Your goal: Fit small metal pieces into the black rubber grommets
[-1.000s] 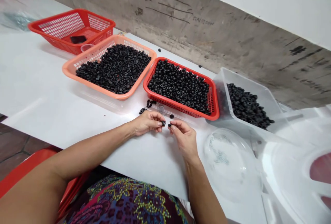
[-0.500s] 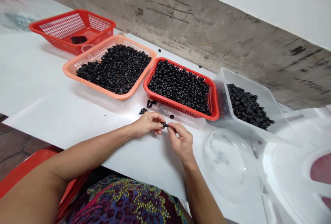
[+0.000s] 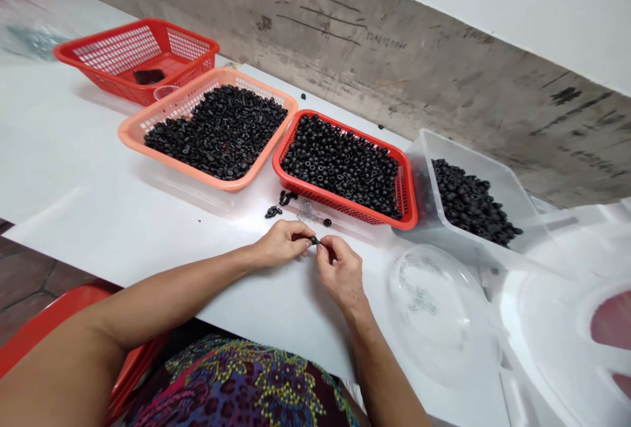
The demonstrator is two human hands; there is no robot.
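Note:
Between the fingertips of my left hand (image 3: pixel 282 244) is a small black plastic part (image 3: pixel 314 240), pinched at its left side. My right hand (image 3: pixel 340 268) pinches at the part's right end; fingers hide what exactly it grips there. Just beyond my hands lie a small pile of black pieces (image 3: pixel 273 211), another group of black pieces (image 3: pixel 287 198), some tiny clear or silvery bits (image 3: pixel 306 210) and a single round black piece (image 3: pixel 327 223). A red basket (image 3: pixel 345 210) full of round, hollow black parts stands right behind them.
To the left are an orange basket (image 3: pixel 129 133) of small black pieces and a red basket (image 3: pixel 89 67) with a dark item. A clear bin (image 3: pixel 446 213) of black parts and a clear round lid or dish (image 3: pixel 444 341) with small shiny bits are at right. A wall (image 3: pixel 315 20) runs behind.
Both hands stay together around the small black part. The left hand's fingers have curled in slightly and the right hand has shifted a little left.

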